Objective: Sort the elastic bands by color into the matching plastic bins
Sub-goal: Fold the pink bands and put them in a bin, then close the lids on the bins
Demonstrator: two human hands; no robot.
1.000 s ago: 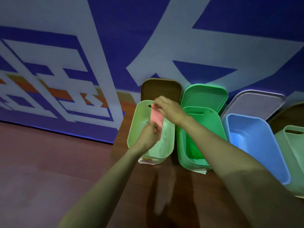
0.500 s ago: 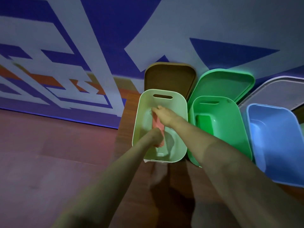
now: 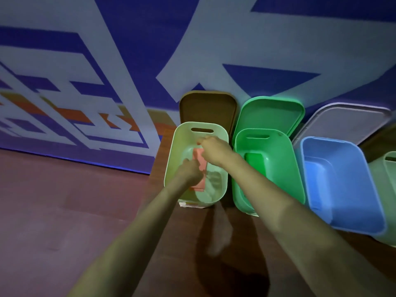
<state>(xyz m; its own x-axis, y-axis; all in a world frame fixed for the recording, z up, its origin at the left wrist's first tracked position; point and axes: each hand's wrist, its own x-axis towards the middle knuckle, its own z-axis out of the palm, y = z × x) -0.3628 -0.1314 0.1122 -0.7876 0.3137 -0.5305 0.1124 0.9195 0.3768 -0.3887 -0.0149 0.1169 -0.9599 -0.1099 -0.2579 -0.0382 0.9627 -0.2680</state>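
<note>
Both hands in pale bin (image 3: 179,146) at 12 o'clock. Left hand (image 3: 190,171) grips near end of pink band (image 3: 200,166), right hand (image 3: 214,150) pinches far end. Band low in bin, not let go yet. Green bin (image 3: 282,159) at 3 o'clock holds green thing. Blue bin (image 3: 353,200) looks bare.

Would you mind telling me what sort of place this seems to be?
Probably a staged indoor sorting station: a huge blue-and-white printed banner backs a wooden table carrying a row of open plastic bins, lids propped behind.
</note>
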